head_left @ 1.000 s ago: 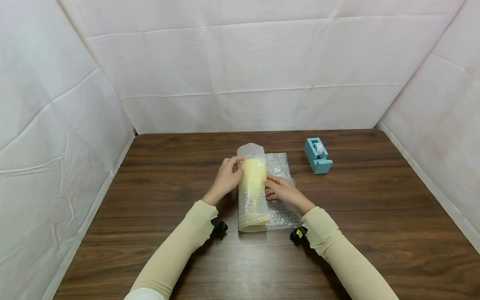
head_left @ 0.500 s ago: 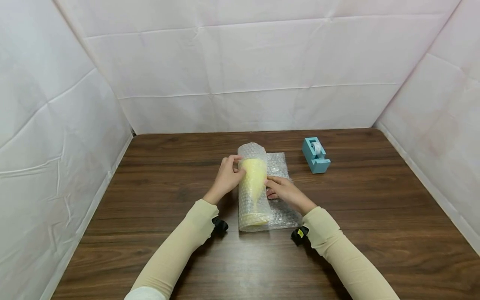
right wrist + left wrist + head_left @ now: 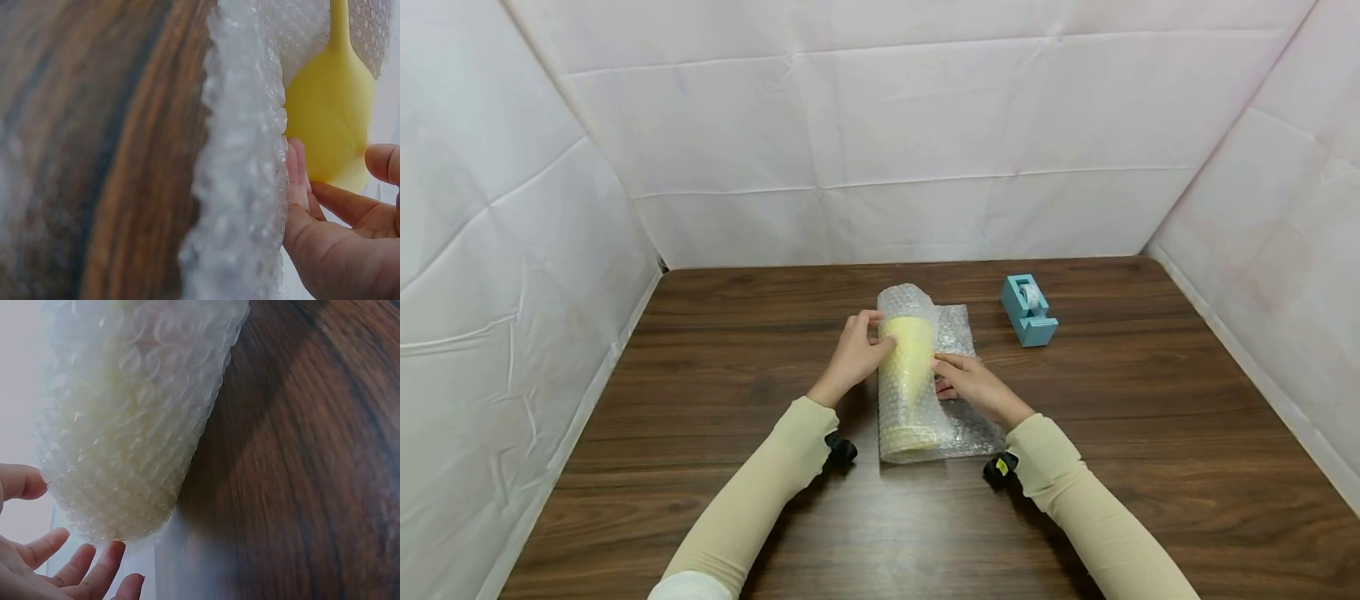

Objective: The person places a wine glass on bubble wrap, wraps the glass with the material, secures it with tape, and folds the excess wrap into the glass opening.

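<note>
In the head view, a yellow goblet (image 3: 912, 346) lies on its side with its bowl away from me and its foot near me, under a layer of clear bubble wrap (image 3: 897, 408). The right wrist view looks in at its bare bowl (image 3: 331, 112) and stem. My left hand (image 3: 854, 350) holds the far left of the roll, thumb on top; in the left wrist view, fingertips (image 3: 111, 551) meet the wrap's end. From the right, my right hand (image 3: 973, 383) grips the wrap's edge beside the bowl, thumb on top, some fingers hidden behind the wrap.
A blue tape dispenser (image 3: 1030, 312) with a roll of tape stands at the back right. The unrolled part of the wrap lies flat on the brown wooden table (image 3: 737, 350), right of the goblet. White cloth walls (image 3: 820, 133) enclose the back and sides.
The wrap's near right part has spread slightly rightward past the goblet's foot. Both hands keep almost the same place and hold. The whole head view has shifted a little.
</note>
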A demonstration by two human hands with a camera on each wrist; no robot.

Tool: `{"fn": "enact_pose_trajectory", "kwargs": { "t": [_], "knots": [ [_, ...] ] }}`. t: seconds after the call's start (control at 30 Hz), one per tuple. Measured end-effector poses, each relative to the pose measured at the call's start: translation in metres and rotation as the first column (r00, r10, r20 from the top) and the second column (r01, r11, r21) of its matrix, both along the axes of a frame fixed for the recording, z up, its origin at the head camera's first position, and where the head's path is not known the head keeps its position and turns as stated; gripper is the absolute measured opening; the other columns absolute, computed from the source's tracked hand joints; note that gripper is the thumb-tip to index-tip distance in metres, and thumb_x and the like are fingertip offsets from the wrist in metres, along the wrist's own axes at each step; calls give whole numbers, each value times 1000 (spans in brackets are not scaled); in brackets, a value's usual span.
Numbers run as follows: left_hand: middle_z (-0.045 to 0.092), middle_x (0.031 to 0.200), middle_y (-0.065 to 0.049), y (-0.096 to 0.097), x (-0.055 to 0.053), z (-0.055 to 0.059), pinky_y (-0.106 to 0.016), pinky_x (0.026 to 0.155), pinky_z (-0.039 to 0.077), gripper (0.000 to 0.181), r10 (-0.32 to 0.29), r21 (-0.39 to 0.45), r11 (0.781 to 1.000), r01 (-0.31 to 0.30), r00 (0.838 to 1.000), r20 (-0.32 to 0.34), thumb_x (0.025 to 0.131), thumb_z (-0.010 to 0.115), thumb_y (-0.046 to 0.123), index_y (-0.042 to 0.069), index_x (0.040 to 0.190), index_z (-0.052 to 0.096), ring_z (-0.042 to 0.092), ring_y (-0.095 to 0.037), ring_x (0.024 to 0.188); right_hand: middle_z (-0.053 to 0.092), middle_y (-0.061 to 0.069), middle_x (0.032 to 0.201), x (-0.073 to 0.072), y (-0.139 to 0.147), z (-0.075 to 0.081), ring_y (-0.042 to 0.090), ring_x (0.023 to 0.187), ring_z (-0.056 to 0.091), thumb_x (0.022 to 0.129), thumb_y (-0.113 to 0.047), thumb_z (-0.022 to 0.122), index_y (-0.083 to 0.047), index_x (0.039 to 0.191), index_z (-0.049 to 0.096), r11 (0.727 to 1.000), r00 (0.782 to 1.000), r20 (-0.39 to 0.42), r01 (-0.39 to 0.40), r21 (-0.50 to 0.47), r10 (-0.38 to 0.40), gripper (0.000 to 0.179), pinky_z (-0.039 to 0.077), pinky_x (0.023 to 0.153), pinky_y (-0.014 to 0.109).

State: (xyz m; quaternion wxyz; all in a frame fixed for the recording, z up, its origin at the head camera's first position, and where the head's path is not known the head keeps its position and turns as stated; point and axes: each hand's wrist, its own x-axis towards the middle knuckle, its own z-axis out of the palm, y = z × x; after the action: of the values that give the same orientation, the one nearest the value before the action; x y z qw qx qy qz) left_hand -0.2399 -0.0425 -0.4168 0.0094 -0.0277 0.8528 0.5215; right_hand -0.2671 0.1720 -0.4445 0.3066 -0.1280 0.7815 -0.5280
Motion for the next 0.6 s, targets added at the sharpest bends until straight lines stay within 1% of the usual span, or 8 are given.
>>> {"fn": "enact_pose_trajectory", "kwargs": {
  "t": [0.17,0.33,0.4,0.53,0.6],
  "knots": [
    [40,137,-16,2,-1,0,-40,90,52,48,-8,-2,1000,8,1000,-6,95,58,26,9,138,44,55,-33,117,42,25,140,-1,1,-1,23,104,57,103,-40,40,4,150,23,1000,1000,-21,-15,-2,15,67,51,92,36],
    [40,137,-16,4,-1,0,-41,92,50,47,-11,4,1000,11,1000,-8,96,58,27,9,137,44,53,-34,118,44,24,139,0,2,0,24,106,57,104,-34,41,2,150,26,1000,1000,-14,15,0,-15,60,50,94,38],
    [39,137,-16,6,-1,1,-41,91,50,47,-11,3,1000,11,1000,-13,96,58,27,9,137,45,53,-34,117,46,24,136,0,3,0,24,105,57,104,-32,40,2,149,27,1000,999,-25,21,5,-21,58,50,94,39],
    [39,136,-16,10,-1,2,-39,86,50,47,-8,-11,1000,8,1000,-21,96,59,28,9,137,45,53,-31,112,50,23,129,-2,4,-2,23,102,57,105,-30,41,1,149,29,999,999,-35,35,0,-35,56,51,93,39],
    [39,136,-16,12,-2,3,-38,83,49,47,-6,-17,1000,6,1000,-23,96,59,28,9,137,46,52,-30,109,51,21,127,-2,5,-2,23,102,58,104,-30,41,-1,150,28,999,998,-32,45,1,-45,56,51,92,39]
  ]
}}
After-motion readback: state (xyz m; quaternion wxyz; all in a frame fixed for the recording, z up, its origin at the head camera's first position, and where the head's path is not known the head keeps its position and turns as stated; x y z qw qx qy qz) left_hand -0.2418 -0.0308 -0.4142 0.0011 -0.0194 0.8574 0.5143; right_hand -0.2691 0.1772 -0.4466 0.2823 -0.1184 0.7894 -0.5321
